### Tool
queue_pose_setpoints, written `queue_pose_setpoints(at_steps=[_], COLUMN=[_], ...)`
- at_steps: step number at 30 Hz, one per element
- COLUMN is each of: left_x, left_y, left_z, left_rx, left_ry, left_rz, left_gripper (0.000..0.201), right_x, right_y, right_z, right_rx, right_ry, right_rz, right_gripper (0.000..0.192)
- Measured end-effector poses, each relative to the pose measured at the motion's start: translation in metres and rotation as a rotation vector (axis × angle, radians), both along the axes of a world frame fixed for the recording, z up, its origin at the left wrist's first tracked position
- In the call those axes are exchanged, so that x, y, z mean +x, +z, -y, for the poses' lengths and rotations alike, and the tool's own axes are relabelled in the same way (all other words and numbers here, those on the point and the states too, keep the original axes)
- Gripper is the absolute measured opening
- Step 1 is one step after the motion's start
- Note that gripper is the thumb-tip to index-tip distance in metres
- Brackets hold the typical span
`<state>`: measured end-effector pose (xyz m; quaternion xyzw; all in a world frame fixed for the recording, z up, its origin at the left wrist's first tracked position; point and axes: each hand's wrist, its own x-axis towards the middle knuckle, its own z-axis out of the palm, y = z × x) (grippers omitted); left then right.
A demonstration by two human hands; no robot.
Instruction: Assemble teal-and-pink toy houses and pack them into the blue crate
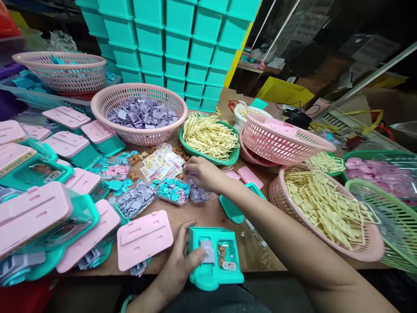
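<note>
From the head camera I see my left hand gripping the teal toy case at the table's near edge, thumb on its grey piece. My right hand reaches well apart — fingers curled over the tray of lilac parts, possibly pinching one, beside the teal discs.

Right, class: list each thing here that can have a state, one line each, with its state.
Left hand: pressing a grey piece onto the teal toy case.
Teal toy case: flat, open-faced.
Right hand: reaching into the small parts.
Pink basket: upright, holding grey pieces.
Tilted pink basket: on its side.
</note>
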<state>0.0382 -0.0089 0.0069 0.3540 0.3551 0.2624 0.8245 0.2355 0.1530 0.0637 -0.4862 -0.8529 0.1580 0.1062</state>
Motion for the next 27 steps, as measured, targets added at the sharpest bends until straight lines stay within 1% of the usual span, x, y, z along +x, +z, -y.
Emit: queue_pose_setpoints(at_steps=[3,6,10,14,18,21,24,27], left_x=[0.001,0.002,0.003,0.006,0.012,0.015,0.016,0.016], left_y=[0.0,-0.001,-0.002,-0.002,0.001,0.005,0.005,-0.001], left_z=[0.002,0.004,0.005,0.005,0.004,0.003,0.003,0.005], left_rx=[0.002,0.003,0.014,-0.016,-0.013,-0.005,-0.014,-0.005], left_ry=[0.0,0.018,0.062,0.131,0.18,0.191,0.216,0.241], left_rz=[0.005,0.0,-0.026,-0.035,-0.047,-0.088,-0.115,-0.126], left_gripper=[0.078,0.077,0.076,0.072,0.069,0.066,0.064,0.06], right_x=[-0.014,-0.026,-0.039,-0.046,-0.047,-0.042,-0.028,-0.016], right_y=[0.004,0.003,0.004,0.006,0.002,-0.001,0.0,0.002], right_z=[0.013,0.02,0.021,0.02,0.017,0.017,0.023,0.029], right_rx=[-0.011,-0.015,-0.017,-0.051,-0.057,-0.04,-0.001,-0.001], right_ry=[0.032,-0.013,-0.027,-0.03,-0.052,-0.063,-0.138,-0.218], right_rz=[0.037,0.087,0.162,0.233,0.171,0.111,-0.007,-0.118], right_gripper=[0.016,0.016,0.016,0.012,0.015,0.013,0.011,0.009])
